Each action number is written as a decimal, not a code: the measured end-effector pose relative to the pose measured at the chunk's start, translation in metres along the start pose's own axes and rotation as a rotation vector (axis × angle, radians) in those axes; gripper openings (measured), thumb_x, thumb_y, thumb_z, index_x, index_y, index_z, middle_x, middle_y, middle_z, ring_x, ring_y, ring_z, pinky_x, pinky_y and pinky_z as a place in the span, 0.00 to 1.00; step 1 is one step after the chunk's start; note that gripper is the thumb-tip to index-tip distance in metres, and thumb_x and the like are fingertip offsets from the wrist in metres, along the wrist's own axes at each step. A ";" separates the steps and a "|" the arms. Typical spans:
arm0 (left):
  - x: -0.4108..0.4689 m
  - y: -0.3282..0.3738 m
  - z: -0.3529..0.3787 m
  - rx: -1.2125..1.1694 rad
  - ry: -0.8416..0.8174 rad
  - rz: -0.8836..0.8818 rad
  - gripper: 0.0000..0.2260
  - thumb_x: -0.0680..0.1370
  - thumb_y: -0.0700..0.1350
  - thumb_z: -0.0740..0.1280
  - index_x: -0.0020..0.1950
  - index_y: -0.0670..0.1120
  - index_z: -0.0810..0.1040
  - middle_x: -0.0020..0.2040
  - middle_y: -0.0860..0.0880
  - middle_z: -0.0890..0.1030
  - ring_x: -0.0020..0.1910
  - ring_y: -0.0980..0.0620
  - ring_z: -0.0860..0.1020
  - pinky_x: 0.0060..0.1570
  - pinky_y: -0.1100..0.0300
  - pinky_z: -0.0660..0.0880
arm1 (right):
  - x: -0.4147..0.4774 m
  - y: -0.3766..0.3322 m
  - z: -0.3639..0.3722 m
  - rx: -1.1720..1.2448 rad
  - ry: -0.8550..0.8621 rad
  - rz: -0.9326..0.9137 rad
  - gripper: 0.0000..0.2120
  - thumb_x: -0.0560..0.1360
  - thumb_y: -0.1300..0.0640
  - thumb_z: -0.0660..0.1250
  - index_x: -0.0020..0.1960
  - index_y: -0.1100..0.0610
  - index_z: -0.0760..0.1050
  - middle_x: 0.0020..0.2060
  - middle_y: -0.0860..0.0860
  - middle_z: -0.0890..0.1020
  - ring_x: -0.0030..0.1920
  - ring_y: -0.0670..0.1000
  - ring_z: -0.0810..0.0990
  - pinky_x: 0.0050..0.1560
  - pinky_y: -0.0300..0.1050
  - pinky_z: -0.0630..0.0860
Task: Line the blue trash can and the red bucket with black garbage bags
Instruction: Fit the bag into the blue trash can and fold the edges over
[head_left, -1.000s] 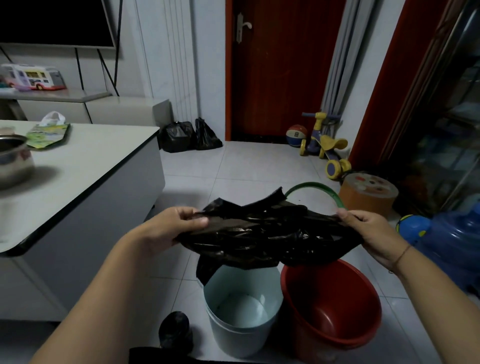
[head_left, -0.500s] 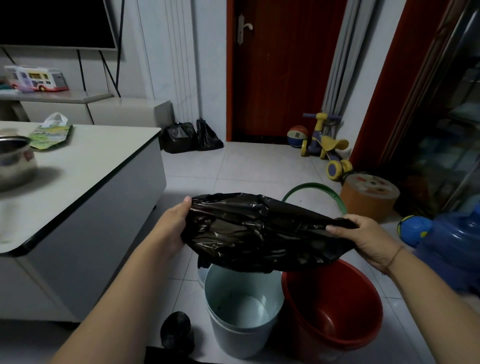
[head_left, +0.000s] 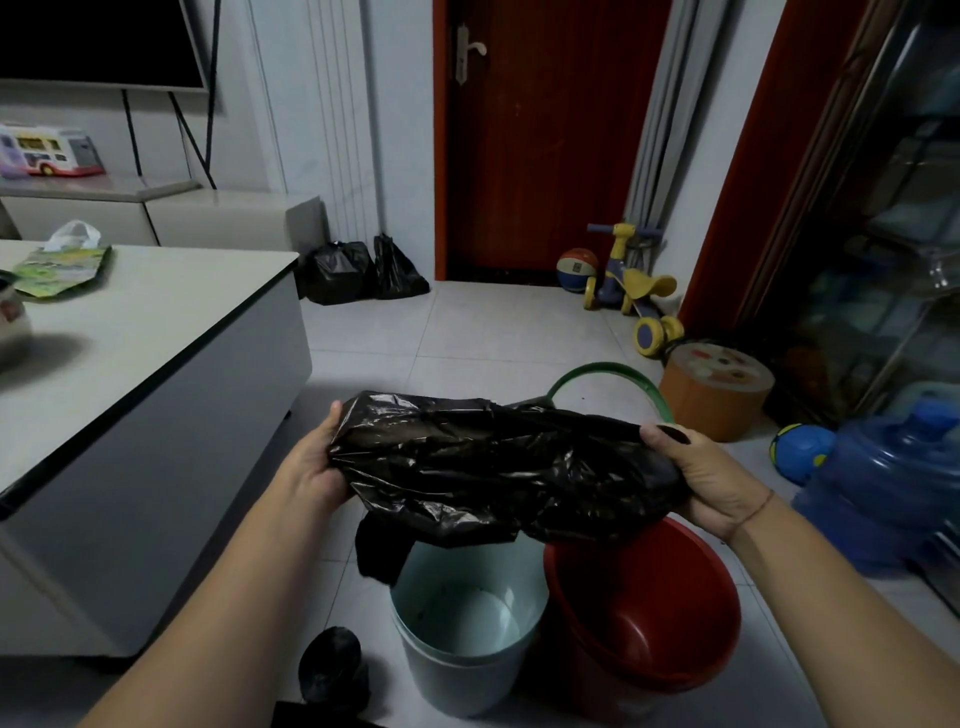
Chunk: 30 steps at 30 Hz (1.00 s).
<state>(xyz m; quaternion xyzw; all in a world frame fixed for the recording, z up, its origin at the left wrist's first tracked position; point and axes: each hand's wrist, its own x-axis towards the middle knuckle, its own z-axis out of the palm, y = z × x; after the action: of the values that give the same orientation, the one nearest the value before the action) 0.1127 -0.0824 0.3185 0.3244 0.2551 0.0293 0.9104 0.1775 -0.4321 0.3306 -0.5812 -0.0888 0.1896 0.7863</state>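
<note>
— How far along is it?

— Barely begun, I'd judge. The pale blue round plastic trash can and the red round plastic bucket stand touching on the tiled floor, both bare inside.

— And the bag?

— One crumpled black plastic garbage bag hangs in the air just above both rims. The left hand grips its left end; the right hand clasps its right end, thumb on top.

— Is it opened?

— Hard to say, because the folds hide the mouth. Seating it and fitting a second bag are both left to do.

— What differs from a second ago?

— The bag is stretched wider and flatter. The left fingers lay over the top then. Now they are behind the bag and only the thumb shows.
</note>
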 end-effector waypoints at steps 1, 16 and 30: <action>0.001 0.000 0.001 -0.008 -0.010 -0.005 0.18 0.79 0.54 0.61 0.47 0.38 0.77 0.33 0.37 0.83 0.29 0.40 0.82 0.46 0.42 0.71 | 0.001 -0.001 0.001 0.022 -0.009 -0.017 0.11 0.69 0.56 0.65 0.41 0.60 0.85 0.40 0.58 0.86 0.39 0.53 0.85 0.37 0.43 0.81; -0.005 0.003 -0.006 0.919 -0.350 0.177 0.33 0.54 0.61 0.81 0.52 0.45 0.83 0.50 0.40 0.84 0.47 0.44 0.83 0.42 0.56 0.80 | 0.002 -0.010 -0.019 0.409 0.282 0.110 0.26 0.75 0.48 0.64 0.68 0.63 0.67 0.49 0.65 0.82 0.47 0.61 0.83 0.43 0.59 0.80; -0.001 -0.005 0.003 0.262 -0.022 0.056 0.22 0.72 0.61 0.68 0.47 0.41 0.82 0.43 0.41 0.85 0.39 0.44 0.85 0.38 0.53 0.78 | -0.004 -0.013 -0.017 -0.323 0.012 0.152 0.18 0.65 0.52 0.72 0.49 0.64 0.79 0.45 0.59 0.84 0.44 0.53 0.84 0.41 0.41 0.81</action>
<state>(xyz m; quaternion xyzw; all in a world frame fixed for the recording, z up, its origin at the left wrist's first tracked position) 0.1123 -0.0886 0.3179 0.4479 0.2377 0.0178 0.8617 0.1828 -0.4516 0.3379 -0.7060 -0.0693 0.2283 0.6668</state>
